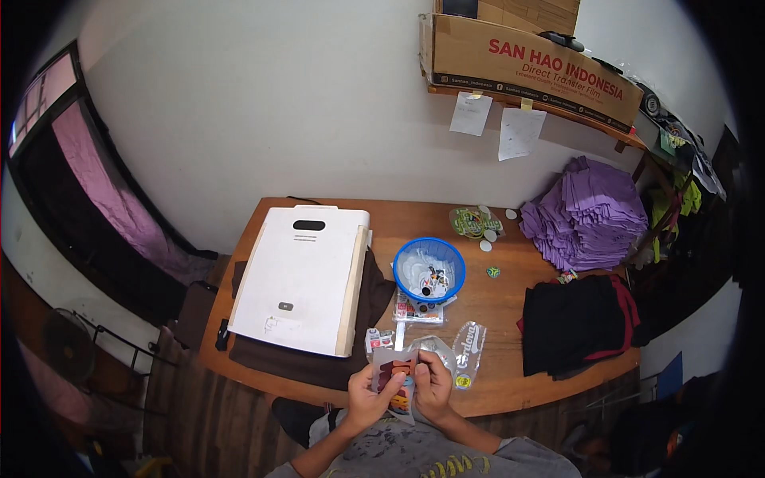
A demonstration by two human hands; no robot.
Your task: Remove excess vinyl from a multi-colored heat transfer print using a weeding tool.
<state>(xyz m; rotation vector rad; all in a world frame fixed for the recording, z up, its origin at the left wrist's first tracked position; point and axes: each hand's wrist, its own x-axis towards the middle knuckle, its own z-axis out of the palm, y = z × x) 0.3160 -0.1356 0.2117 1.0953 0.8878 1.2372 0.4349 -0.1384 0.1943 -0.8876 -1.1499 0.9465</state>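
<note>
Just beyond the front edge of the table, my left hand [369, 399] and my right hand [434, 390] hold a small printed film sheet [401, 358] between them. The sheet is pale and translucent, with dark red, orange and blue shapes on it. Fingers of both hands are closed on its sides, thumbs on top, and partly hide the print. Behind it on the table lies a crumpled clear film [437, 347]. To its right is a clear strip with white lettering [468, 350] and a yellow round print. A small printed sheet [378, 340] lies to the left.
A white box-like machine [303, 271] sits on dark cloth at the table's left. A blue-rimmed basin [430, 241] holds film scraps. Stacked purple cloth [590, 211] and folded black-and-red cloth [570, 331] lie at right. Above, a wall shelf [510, 99] carries a cardboard box [534, 68].
</note>
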